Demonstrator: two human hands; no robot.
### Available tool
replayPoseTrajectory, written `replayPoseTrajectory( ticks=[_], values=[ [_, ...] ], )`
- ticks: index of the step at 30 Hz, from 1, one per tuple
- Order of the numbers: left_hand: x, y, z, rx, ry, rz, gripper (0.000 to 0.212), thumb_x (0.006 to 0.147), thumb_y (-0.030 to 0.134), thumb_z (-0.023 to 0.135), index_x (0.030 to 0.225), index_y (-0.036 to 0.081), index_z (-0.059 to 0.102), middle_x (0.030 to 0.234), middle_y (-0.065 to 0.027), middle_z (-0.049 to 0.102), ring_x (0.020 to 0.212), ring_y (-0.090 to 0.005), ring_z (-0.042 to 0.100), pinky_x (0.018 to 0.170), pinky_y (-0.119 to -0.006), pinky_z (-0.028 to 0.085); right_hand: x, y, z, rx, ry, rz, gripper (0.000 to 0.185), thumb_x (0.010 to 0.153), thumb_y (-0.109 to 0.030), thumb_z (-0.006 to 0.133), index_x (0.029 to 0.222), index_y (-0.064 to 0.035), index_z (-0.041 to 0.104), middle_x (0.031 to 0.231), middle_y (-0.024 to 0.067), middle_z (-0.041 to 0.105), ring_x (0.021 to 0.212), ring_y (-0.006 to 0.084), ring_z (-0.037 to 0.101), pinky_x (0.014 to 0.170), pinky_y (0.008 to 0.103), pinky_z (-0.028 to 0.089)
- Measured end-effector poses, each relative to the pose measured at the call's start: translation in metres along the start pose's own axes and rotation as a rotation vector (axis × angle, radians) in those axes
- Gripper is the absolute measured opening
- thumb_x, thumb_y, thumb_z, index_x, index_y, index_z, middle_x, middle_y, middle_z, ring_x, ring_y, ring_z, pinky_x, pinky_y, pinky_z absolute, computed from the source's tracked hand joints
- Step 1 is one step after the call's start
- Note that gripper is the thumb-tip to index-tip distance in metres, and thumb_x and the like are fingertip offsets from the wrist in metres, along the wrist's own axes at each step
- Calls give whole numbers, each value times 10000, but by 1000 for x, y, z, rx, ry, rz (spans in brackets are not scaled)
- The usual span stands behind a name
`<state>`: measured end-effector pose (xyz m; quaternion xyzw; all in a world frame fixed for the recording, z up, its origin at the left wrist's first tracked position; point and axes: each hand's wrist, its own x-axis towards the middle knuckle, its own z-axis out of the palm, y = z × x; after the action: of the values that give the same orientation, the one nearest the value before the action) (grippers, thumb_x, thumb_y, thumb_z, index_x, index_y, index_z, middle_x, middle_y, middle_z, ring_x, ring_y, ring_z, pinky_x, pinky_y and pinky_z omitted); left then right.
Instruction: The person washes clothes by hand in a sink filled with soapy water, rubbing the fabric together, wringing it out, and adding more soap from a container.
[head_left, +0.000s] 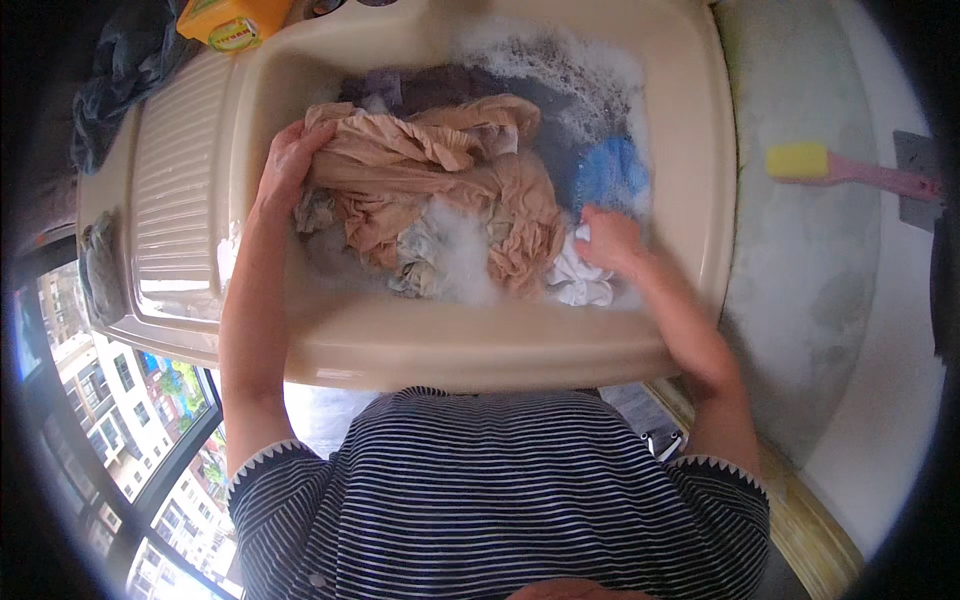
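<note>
A beige laundry sink (480, 341) in front of me holds soapy water and wet clothes. At the basin's left side, my left hand (294, 154) grips the edge of a peach-coloured garment (420, 169), which lies bunched across the middle. My right hand (611, 241), fingers curled, clutches a white cloth (581, 276) at the right front of the basin. Just beyond it a blue cloth (611, 171) lies in the water. A pale patterned cloth (416, 259) shows under the peach garment, partly covered by suds. Dark fabric (442, 86) is heaped at the back.
A ribbed washboard (180, 180) is moulded into the sink's left side. A yellow-orange container (236, 19) stands at the back left, near a dark cloth (124, 75). Another grey cloth (101, 266) hangs at the left rim. A pink-handled brush (840, 166) is at the right wall.
</note>
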<state>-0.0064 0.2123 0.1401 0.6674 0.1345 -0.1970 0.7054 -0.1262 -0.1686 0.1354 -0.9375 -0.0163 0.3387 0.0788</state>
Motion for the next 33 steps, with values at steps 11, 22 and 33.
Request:
replayPoseTrajectory(
  ticks=[11,22,33],
  values=[
    [-11,-8,9,87,-11,117,266,794,190,544,975,-5,529,885,-59,583,788,-101,531,702,-247,432,11,-5,-50,322,-40,-167,330,714,-297,594,906,-33,541,810,128,586,681,218,573,611,320,444],
    [-71,-14,119,766,-668,256,405,744,298,585,1023,18,501,831,-156,585,757,-273,562,700,-335,444,116,-116,-38,135,443,-438,494,720,-283,587,1130,-58,427,1062,178,493,956,322,494,798,391,408],
    [-2,8,3,1283,5,255,636,630,368,656,1174,136,422,1048,-166,472,1007,-322,445,856,-405,376,33,-58,19,105,288,-159,293,750,-143,477,1030,-68,434,977,189,484,856,378,504,706,443,422]
  ],
)
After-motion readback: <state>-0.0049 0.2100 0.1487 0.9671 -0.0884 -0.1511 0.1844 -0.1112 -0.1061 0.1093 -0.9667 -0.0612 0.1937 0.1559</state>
